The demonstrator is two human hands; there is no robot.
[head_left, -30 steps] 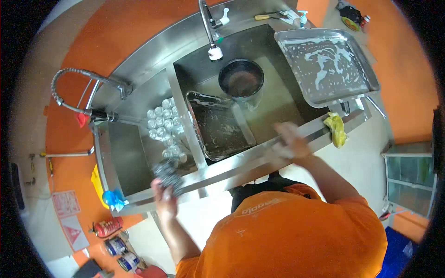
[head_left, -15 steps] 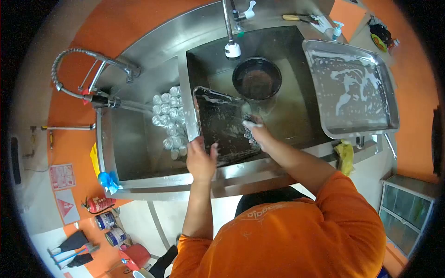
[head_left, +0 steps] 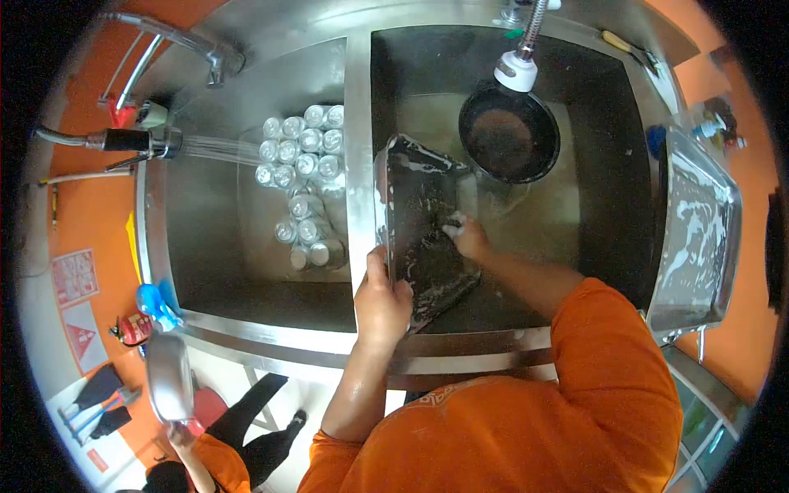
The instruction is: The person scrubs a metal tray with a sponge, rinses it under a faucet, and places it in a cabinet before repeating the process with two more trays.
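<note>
A dark, soapy baking tray (head_left: 423, 193) stands tilted in the right sink basin, its left side against the divider. My left hand (head_left: 383, 302) is closed on the tray's near left edge, thumb over the rim. Inside the tray, my right hand (head_left: 472, 240) is pressed to the surface, fingers curled round a foamy scourer that is mostly hidden now. Beyond the tray, a round black pan (head_left: 509, 135) sits in the cloudy water.
Several clear glasses (head_left: 308, 141) stand in the left basin under a running spray tap (head_left: 168, 143). A white tap head (head_left: 516, 71) hangs over the right basin. A soapy metal tray (head_left: 699, 230) rests at right. At lower left, another person's hand (head_left: 181, 440) holds a metal pan (head_left: 168, 378).
My view has shifted closer to the sink. The dark tray is tilted more steeply, and my left hand has closed on its edge. Another person with a metal pan has appeared at lower left.
</note>
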